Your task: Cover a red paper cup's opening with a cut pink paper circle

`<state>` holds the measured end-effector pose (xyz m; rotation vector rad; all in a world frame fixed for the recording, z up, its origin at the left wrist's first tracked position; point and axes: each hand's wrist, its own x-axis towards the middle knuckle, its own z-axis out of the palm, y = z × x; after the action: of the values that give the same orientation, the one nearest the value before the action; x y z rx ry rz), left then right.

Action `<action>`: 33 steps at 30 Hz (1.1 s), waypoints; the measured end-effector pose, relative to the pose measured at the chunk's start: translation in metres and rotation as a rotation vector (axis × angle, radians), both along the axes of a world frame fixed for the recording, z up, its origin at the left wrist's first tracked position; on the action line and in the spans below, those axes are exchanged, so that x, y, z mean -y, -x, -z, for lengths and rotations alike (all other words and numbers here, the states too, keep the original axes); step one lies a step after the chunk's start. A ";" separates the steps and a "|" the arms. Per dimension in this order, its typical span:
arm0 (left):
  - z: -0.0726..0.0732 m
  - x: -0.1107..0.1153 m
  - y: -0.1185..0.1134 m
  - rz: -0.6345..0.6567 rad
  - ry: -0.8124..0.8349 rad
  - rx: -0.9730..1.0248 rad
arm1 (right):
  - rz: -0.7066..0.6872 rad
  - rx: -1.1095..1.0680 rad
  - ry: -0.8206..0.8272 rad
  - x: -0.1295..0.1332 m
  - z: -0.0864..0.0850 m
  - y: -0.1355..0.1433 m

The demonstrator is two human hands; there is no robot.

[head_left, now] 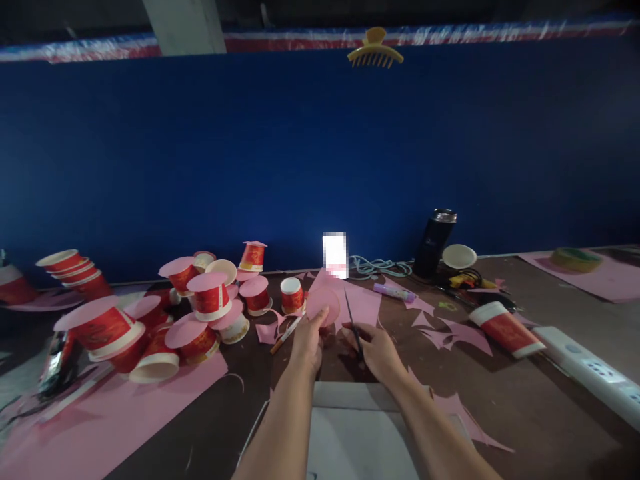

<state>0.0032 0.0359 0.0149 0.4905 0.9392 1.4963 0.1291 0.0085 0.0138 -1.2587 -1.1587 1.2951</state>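
Between thumb and fingers of my left hand [310, 338] is a round pink paper disc [323, 304], held up over the table. My right hand [374, 347] is closed around dark scissors [353, 325], whose blade points up and away, just right of the disc and apart from it. Behind them lies a pink paper sheet [363, 299]. A red and white paper cup [292, 295] stands left of the disc, with a pencil-like stick [287, 335] near it. Pink offcuts [456, 333] are scattered to the right.
At left, several red cups topped with pink discs [207, 283] crowd together on pink paper [165, 413]. A black bottle [434, 243] leans by the blue partition [280, 147]. A tipped cup [506, 329] and a white power strip [590, 370] lie right. A pale box [363, 433] sits beneath my forearms.
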 end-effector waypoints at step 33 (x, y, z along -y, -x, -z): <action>-0.010 0.002 -0.002 0.022 0.134 0.065 | -0.115 -0.137 0.101 0.000 0.002 -0.009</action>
<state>0.0049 0.0337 0.0246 0.3520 0.9727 1.4113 0.1385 0.0088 0.0117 -1.1697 -1.0928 1.5182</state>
